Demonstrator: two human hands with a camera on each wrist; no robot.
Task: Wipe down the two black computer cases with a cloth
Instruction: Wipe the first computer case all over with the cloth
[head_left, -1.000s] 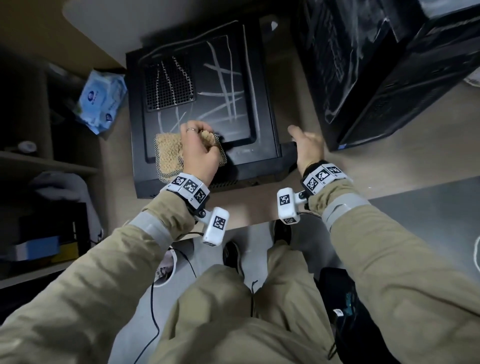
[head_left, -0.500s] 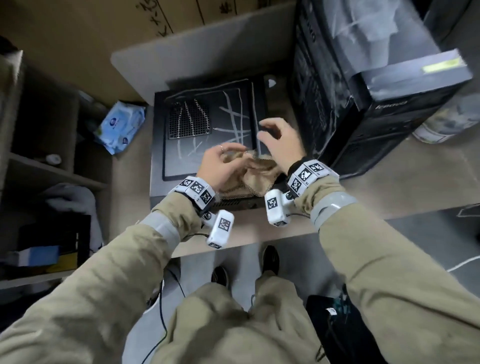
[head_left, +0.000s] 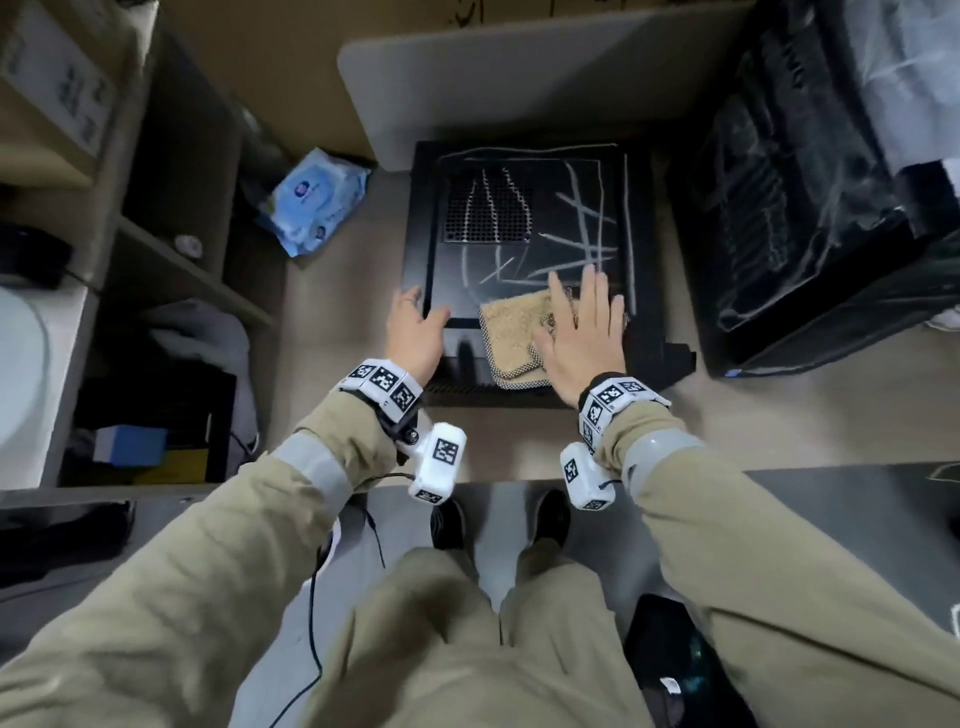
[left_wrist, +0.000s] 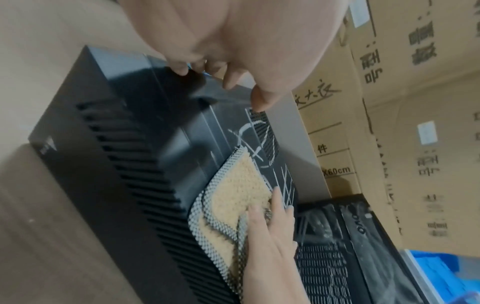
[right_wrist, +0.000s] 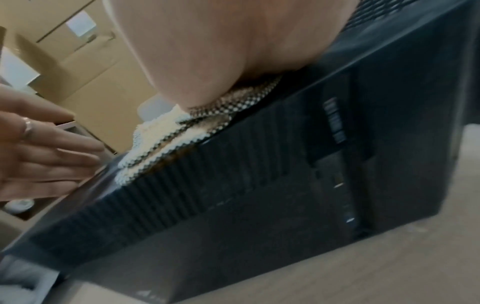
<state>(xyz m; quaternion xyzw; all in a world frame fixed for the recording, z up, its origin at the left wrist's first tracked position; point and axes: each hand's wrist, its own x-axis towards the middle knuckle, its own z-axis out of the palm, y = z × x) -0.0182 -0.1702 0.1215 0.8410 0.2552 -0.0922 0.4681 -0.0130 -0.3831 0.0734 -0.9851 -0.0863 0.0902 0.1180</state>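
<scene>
A black computer case (head_left: 519, 249) lies flat on the wooden tabletop, its top panel streaked with white marks. A folded beige cloth (head_left: 511, 332) with a checked mesh border lies on its near edge. My right hand (head_left: 582, 327) presses flat on the cloth with straight fingers. My left hand (head_left: 415, 332) rests on the case's near left corner, fingers relaxed, thumb on top. The left wrist view shows the cloth (left_wrist: 233, 185) under the right hand (left_wrist: 270, 236). The second black case (head_left: 805, 208), wrapped in clear film, stands to the right.
A blue pack of wet wipes (head_left: 317, 200) lies left of the case beside a shelf unit (head_left: 171, 249). A grey board (head_left: 519, 78) leans behind the case, with cardboard boxes (left_wrist: 389, 102) beyond. Bare tabletop (head_left: 727, 426) runs along the near edge.
The cloth passed from my left hand to my right, which now lies flat on it. My left hand moved to the case's left near corner. The head view shifted.
</scene>
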